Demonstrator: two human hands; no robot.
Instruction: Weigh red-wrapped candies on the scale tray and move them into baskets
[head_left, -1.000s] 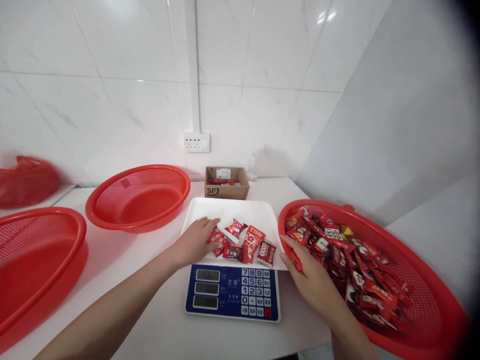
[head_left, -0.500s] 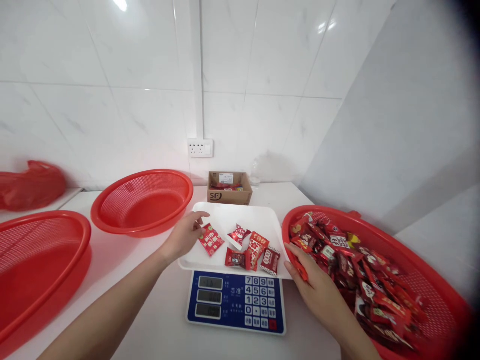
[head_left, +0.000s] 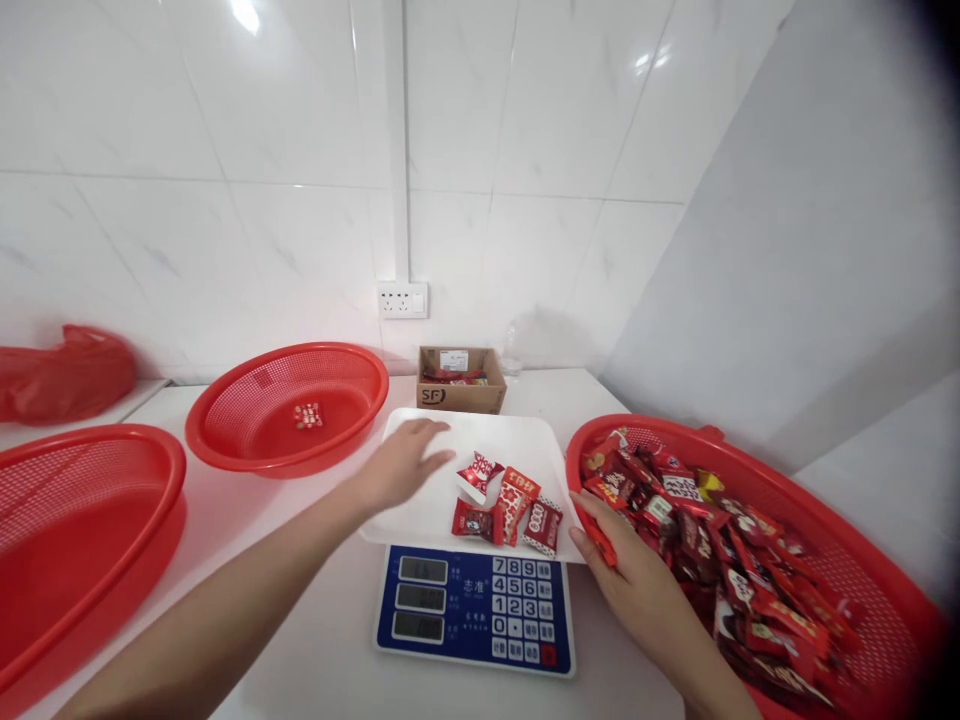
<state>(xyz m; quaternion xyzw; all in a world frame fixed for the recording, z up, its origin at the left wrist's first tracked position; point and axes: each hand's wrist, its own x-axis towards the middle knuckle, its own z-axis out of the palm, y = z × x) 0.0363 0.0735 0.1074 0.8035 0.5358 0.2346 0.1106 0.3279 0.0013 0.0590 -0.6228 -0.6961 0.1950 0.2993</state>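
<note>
My left hand (head_left: 401, 463) is open above the left side of the white weighing tray (head_left: 390, 525), fingers stretched toward several wrapped sweets. Among these are a red-and-white packet (head_left: 478, 476), an orange-red packet (head_left: 517, 500), a dark red packet (head_left: 478, 521) and a brown-red packet (head_left: 542, 525). The tray sits on a blue digital scale (head_left: 472, 610). My right hand (head_left: 626, 560) is closed on the left rim of the full red basket (head_left: 574, 455), right beside the tray; a red piece shows between thumb and fingers. One sweet (head_left: 307, 416) lies inside the back-left red basket (head_left: 225, 385).
Another red basket (head_left: 169, 500) stands at the left edge. Mixed wrapped sweets (head_left: 705, 545) fill much of the right basket. Behind the tray is a cardboard box (head_left: 461, 398) with packets inside. A red plastic bag (head_left: 75, 375) lies far left, near the tiled wall (head_left: 300, 240).
The pinkish-red packet near my left hand has left the tray, and a sweet now lies in the back-left basket. My left hand is further right over the tray; the right hand stays put.
</note>
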